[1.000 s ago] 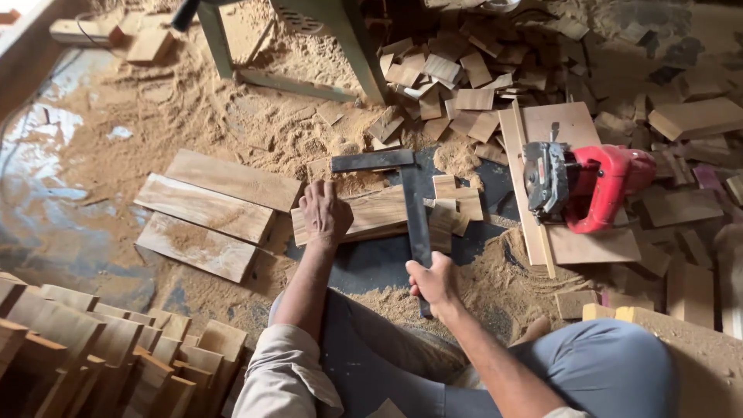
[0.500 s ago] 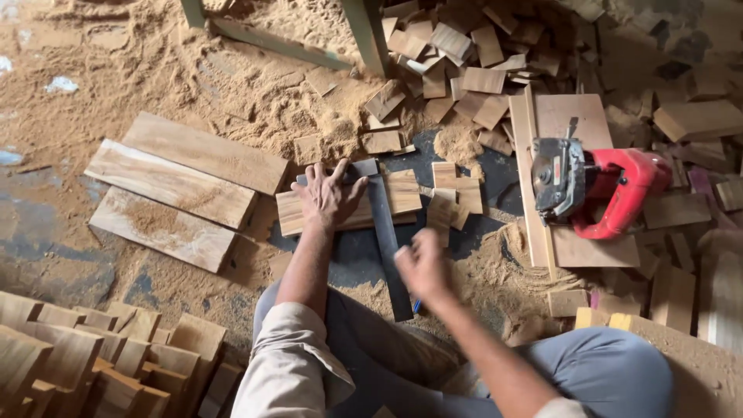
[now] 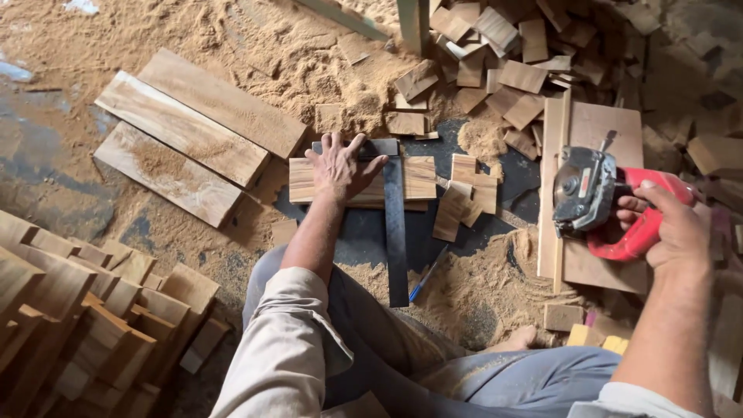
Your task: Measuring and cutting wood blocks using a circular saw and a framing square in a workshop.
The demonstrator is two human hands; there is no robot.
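My left hand [image 3: 340, 166] lies flat on a short wooden board [image 3: 418, 179] on the sawdust floor, also touching the head of a dark metal try square [image 3: 395, 224] that lies across the board. Off to the right, my right hand [image 3: 677, 224] is closed around the red handle of a circular saw [image 3: 600, 193] with a grey blade guard. The saw rests on a wider wooden plank [image 3: 596, 263]. A blue pen [image 3: 426, 275] lies on the floor beside the square's blade.
Three long boards [image 3: 193, 128] lie to the left. Stacked wooden pieces [image 3: 85, 310] fill the bottom left. Many small offcuts [image 3: 495, 46] and sawdust heaps [image 3: 333, 54] lie ahead. My knees [image 3: 433, 364] are at the bottom.
My right hand left the try square and moved right to grip the saw's red handle. My left hand stays on the board. The view shifted.
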